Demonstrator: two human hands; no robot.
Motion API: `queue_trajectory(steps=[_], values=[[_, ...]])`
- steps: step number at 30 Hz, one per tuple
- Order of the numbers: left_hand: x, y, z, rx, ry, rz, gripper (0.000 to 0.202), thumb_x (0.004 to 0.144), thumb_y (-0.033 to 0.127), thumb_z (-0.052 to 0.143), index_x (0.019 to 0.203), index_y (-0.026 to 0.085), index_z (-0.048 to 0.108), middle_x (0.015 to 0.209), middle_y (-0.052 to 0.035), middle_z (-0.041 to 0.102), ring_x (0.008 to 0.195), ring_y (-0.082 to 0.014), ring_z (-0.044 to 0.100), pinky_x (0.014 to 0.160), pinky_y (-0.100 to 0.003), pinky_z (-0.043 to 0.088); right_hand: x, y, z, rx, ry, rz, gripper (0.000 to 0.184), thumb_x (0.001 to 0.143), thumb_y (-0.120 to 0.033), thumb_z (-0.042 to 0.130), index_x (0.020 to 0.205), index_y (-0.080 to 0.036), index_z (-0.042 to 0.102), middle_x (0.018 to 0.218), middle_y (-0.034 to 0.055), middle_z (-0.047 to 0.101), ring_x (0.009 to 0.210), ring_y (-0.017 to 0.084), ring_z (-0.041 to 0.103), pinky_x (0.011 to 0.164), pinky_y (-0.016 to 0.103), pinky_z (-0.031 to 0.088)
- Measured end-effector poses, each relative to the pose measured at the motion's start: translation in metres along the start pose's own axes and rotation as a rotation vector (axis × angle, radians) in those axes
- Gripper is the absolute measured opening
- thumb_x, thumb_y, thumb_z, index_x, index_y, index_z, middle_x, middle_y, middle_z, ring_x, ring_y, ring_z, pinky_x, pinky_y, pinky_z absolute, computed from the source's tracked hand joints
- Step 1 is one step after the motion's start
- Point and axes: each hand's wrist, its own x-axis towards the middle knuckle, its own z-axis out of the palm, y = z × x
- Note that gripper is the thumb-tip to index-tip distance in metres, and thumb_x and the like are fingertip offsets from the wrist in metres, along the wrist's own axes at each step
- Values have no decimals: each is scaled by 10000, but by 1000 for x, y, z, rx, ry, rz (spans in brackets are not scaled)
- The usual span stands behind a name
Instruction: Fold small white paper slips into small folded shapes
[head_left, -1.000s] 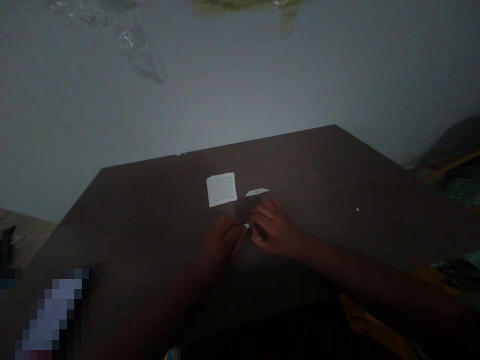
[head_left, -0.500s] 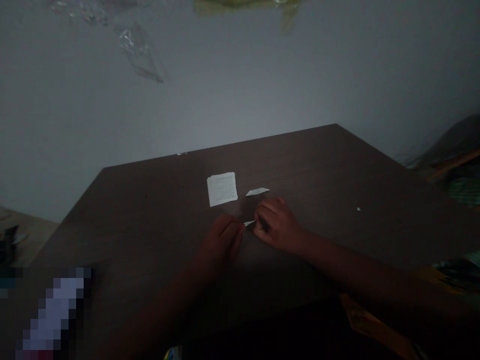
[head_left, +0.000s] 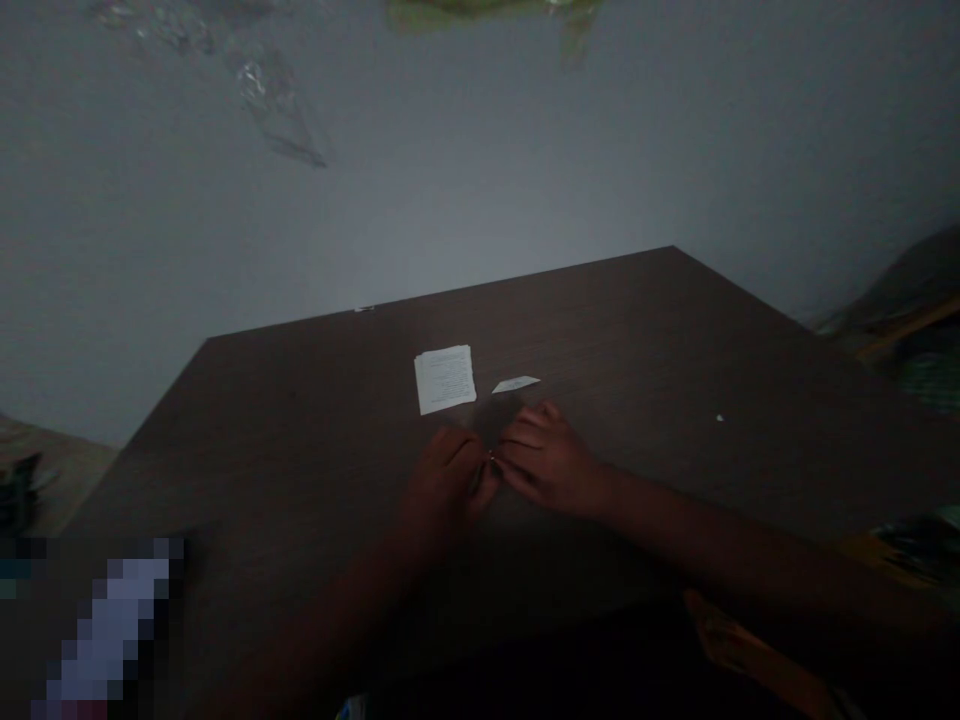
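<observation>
My left hand (head_left: 450,478) and my right hand (head_left: 551,460) meet fingertip to fingertip over the dark table (head_left: 600,330). Both are closed in a pinch on a small piece of paper (head_left: 491,456), of which only a pale speck shows between the fingers. Just beyond my right hand lies a narrow folded piece of paper (head_left: 516,384) with slanted ends. A stack of square printed paper sheets (head_left: 445,380) rests farther left, past my left hand.
A tiny white scrap (head_left: 719,418) lies on the right side of the table. Another white bit (head_left: 364,309) sits at the far edge, by the pale wall (head_left: 487,180). Clear plastic (head_left: 277,110) hangs on that wall. A pixelated patch hides the lower left corner.
My right hand has moved left and slightly down, so its fingertips now meet those of my left hand. The paper strip between them is now almost wholly covered.
</observation>
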Motion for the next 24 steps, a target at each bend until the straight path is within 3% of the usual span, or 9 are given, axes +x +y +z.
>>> queue_trajectory(steps=[3,10,17,24], values=[[2,3,2,60,-2,8,251,950,16,705,938,264,664,950,-30,782,868,-262,755,820,-393,659,1,-3,0,-5,10,-47,182,1159,-184,734,985,-226,768,943,28,781,954,256,638,888,453,388],[3,5,-1,130,-58,-15,242,936,39,733,914,270,667,947,-36,787,861,-272,726,824,-419,640,3,-4,-1,8,11,-64,270,1223,-200,654,979,-238,763,907,23,738,943,252,618,890,445,383],[2,0,-4,156,-73,-3,210,975,58,694,930,262,670,973,-54,785,900,-279,740,835,-414,620,1,-4,-4,41,-25,-34,203,1170,-156,699,1018,-234,810,954,37,777,964,266,653,910,464,414],[-4,-12,-6,164,-69,-45,246,920,45,729,938,275,642,978,-32,777,900,-272,731,832,-389,592,0,1,-3,0,-22,-1,180,1170,-167,730,1024,-236,811,949,40,805,957,267,674,884,453,418]])
